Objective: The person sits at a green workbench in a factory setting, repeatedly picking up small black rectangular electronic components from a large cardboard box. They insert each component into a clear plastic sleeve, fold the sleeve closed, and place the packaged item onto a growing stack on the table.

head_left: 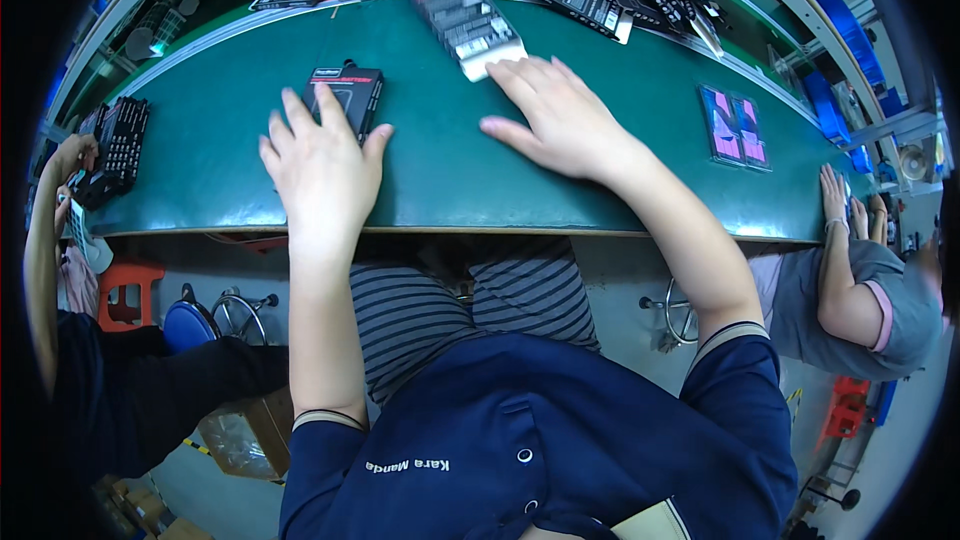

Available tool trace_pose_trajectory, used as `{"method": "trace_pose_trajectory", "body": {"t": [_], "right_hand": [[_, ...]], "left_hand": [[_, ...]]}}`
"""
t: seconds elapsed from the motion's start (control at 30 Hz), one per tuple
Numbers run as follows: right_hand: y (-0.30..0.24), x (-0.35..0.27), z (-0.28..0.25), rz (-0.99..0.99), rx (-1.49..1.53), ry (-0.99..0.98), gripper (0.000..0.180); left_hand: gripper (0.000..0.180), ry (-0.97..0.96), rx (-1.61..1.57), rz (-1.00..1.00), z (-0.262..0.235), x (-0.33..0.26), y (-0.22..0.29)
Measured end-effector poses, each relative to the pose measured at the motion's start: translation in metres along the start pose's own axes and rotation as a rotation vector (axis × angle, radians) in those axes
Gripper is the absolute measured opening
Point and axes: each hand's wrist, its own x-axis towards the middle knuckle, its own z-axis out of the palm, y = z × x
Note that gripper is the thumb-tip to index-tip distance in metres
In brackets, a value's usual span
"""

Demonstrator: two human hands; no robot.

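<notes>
My left hand (325,165) lies with spread fingers over a flat black box (362,90) with red and white print. Its fingertips reach the box's near left part and hide some of it; the thumb is beside the near right corner. Farther right, my right hand (565,125) has its thumb held apart from its fingers. Those fingertips are at the white near end of another black box (465,25), printed with pale blocks and slightly blurred. Whether they touch that box I cannot tell.
Piles of similar flat boxes (580,0) line the back of the green table (430,160). More dark boxes (125,145) stand at the left near another person's hands (75,155). Two pink-and-black packs (735,128) lie right, before another person's hand (832,192).
</notes>
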Motion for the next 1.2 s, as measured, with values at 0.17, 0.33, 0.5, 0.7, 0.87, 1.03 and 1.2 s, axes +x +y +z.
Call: {"method": "trace_pose_trajectory", "body": {"t": [0.17,0.33,0.5,0.7,0.87,1.03,1.2], "right_hand": [[0.029,-0.065,-0.051,-0.023,0.440,-0.090,0.033],[0.121,-0.130,-0.063,0.712,-0.227,0.097,0.040],[0.068,-0.144,-0.033,0.416,-0.112,0.266,0.036],[0.019,-0.132,-0.038,0.561,0.331,0.318,0.030],[0.013,-0.124,-0.055,0.225,0.434,-0.055,0.029],[-0.031,-0.108,-0.038,0.192,1.092,0.103,0.049],[-0.046,-0.076,-0.051,0.232,1.553,0.600,0.046]], "left_hand": [[0.082,0.124,-0.300,0.589,0.012,-0.021,0.046],[0.072,0.041,-0.365,0.654,-0.002,-0.036,0.073],[0.060,0.019,-0.547,0.689,-0.002,-0.028,0.075],[0.078,-0.055,-0.624,0.704,0.003,-0.015,0.071],[0.077,-0.144,-0.650,0.747,0.001,-0.011,0.067],[0.082,-0.034,-0.713,0.816,0.011,-0.011,0.074],[0.088,0.133,-1.054,0.556,-0.017,-0.019,0.086]]}}
